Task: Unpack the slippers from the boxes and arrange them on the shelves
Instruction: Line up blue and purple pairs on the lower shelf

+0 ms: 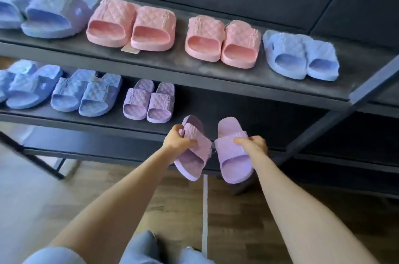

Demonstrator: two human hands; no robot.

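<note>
As left hand [179, 143], right hand [252, 144] grip lilac slippers [235, 161], strap lettering [192, 132] blurred

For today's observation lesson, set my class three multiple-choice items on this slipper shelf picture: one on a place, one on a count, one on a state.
1. Where does the shelved purple pair stand?
A. on the floor
B. in a box
C. on the lower shelf, right of the blue pairs

2. How many pink pairs stand on the upper shelf?
A. one
B. two
C. four

3. What are the left hand and right hand doing?
A. each grips one purple slipper
B. both lie flat on a shelf
C. both carry one box

Answers:
1 C: it stands right of the blue pairs there.
2 B: two pink pairs sit side by side.
3 A: each hand is wrapped round a slipper.
</note>
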